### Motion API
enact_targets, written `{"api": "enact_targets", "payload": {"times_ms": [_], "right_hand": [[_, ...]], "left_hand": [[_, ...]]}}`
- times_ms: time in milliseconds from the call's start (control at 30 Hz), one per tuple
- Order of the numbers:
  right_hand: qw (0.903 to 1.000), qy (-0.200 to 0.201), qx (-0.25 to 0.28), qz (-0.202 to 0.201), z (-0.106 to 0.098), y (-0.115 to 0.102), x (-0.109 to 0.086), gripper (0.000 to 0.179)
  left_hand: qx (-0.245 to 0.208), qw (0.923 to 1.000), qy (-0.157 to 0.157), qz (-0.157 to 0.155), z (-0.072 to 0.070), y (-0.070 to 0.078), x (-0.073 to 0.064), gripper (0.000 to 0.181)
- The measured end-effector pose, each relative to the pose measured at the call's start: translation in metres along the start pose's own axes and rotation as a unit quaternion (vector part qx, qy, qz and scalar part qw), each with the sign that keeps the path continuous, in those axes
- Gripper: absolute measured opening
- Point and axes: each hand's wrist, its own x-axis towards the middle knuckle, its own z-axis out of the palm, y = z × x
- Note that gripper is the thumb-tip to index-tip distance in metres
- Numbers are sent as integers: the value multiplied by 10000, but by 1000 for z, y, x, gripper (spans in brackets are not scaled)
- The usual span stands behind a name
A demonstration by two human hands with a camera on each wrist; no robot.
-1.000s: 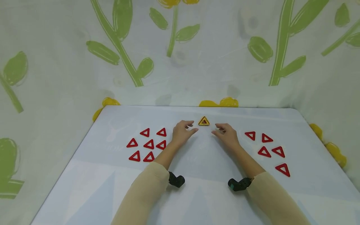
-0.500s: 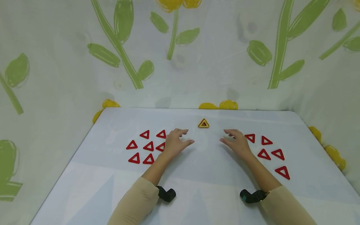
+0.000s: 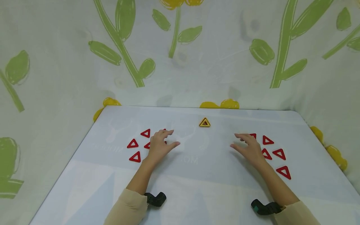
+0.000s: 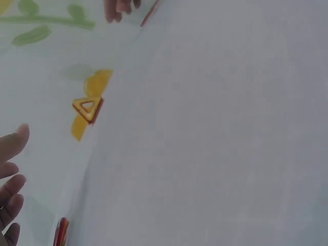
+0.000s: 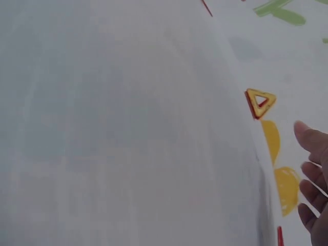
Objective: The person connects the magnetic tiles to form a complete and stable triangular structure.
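My left hand (image 3: 159, 147) hovers over the left group of flat red triangles, hiding part of it. Its fingers are loosely bent with a gap to the thumb, and nothing is held. Over the inner side of the right group of red triangles (image 3: 283, 172), my right hand (image 3: 250, 150) holds nothing, thumb and fingers apart. A small hollow yellow triangle (image 3: 205, 122) lies at the back middle, apart from both hands. In the left wrist view a red edge shows under this yellow triangle (image 4: 87, 108). The left group includes a red triangle (image 3: 135, 157) near its front.
The pieces lie on a pale table (image 3: 202, 193) with a faint printed pattern. A pale cloth (image 3: 208, 72) with green leaves and yellow flowers rises behind the table's back edge. A black wrist camera (image 3: 156, 199) sits at the left wrist and another camera (image 3: 264, 207) at the right.
Both hands have drawn away from the yellow triangle, moving outward and toward the person. The left hand now covers part of the left group, the right hand part of the right group. The triangles stay put.
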Motion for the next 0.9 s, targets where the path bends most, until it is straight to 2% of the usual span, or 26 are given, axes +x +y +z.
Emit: {"api": "enact_targets", "payload": {"times_ms": [133, 267, 467, 600, 900], "right_hand": [[9998, 153, -81, -31, -11, 7, -4, 50], [9997, 207, -52, 128, -25, 16, -10, 50], [9992, 231, -258, 218, -42, 29, -21, 50], [9981, 211, -389, 425, -55, 38, -28, 52], [9946, -53, -583, 855, -72, 54, -43, 56]], "left_hand": [[-98, 9995, -85, -294, -10, -8, -4, 57], [42, 9983, -174, -551, -18, -18, -7, 58], [108, 9968, -327, -717, -35, -31, -13, 59], [180, 9955, -406, -838, -41, -37, -15, 59], [535, 9957, -504, -569, -40, -37, -15, 48]]}}
